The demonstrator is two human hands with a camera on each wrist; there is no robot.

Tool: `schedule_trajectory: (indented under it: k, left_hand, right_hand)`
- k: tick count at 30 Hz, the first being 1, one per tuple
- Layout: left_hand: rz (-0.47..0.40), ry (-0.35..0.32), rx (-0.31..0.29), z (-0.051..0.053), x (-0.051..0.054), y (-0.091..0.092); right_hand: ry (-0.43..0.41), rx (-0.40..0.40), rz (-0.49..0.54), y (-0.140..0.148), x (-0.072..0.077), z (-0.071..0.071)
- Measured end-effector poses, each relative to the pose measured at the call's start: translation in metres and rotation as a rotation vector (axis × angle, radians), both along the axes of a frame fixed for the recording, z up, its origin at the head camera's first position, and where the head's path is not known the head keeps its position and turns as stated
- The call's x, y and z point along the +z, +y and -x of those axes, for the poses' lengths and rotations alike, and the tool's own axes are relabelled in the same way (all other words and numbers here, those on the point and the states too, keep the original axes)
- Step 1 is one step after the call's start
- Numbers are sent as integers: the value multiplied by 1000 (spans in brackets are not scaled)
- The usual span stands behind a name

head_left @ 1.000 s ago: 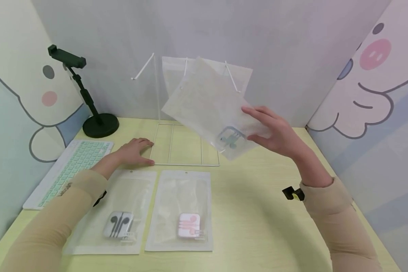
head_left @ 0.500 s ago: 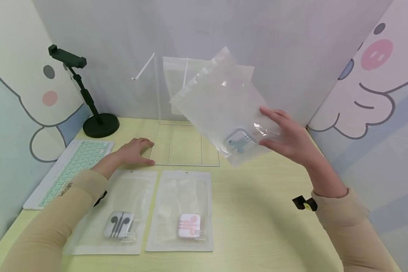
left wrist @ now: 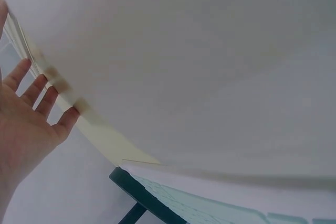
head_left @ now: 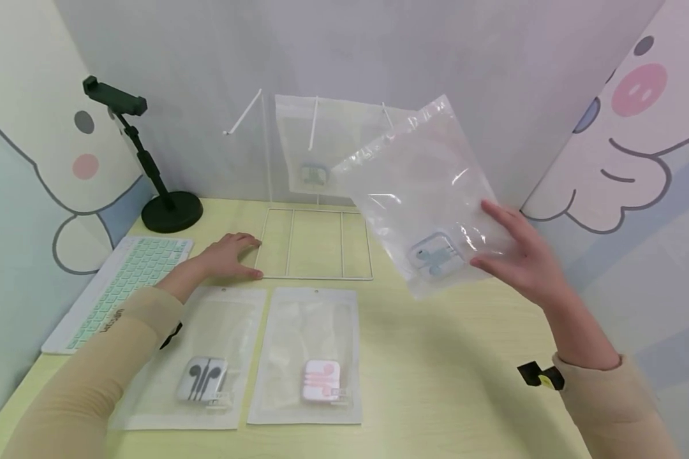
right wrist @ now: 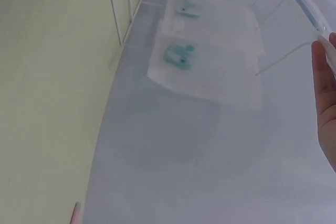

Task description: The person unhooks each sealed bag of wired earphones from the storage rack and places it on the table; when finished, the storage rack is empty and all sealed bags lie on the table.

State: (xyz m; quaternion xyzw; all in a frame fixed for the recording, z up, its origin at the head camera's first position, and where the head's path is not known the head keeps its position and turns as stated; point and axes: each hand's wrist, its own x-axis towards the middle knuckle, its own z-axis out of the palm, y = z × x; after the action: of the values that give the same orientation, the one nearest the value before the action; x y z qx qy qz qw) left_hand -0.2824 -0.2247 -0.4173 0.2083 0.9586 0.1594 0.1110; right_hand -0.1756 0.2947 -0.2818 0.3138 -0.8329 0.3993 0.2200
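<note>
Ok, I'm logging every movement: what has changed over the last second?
The right hand moved rightward and lower in the head view, carrying the bag with blue earphones, which uncovered the case in a hanging bag. Nothing was newly gripped or released. The left hand stayed at the wire rack, and the grey-earphone bag and pink-earphone bag lie where they were.

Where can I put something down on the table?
The bare table between the pink-earphone bag and the right sleeve has most room. The left is crowded with the keyboard, phone stand, left hand and gray-earphone bag.
</note>
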Motion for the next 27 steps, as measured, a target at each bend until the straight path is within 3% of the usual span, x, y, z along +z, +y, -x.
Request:
schedule_trajectory:
  k: [7, 16, 20, 24, 27]
  left_hand:
    - [0, 5, 4, -2, 1, 1]
    - [-10, 9, 4, -4, 2, 2]
    - [0, 6, 11, -4, 2, 3]
    - [12, 4, 17, -4, 2, 2]
    - [22, 7, 20, -2, 0, 2]
  right_hand:
    - [-93, -156, -6, 23, -15, -18]
    - [-244, -259, -62, 39, -38, -40]
    - [-260, -263, -136, 37, -51, -46]
    - [-236, -226, -207, 31, -64, -49]
    - [-265, -190, -227, 28, -71, -52]
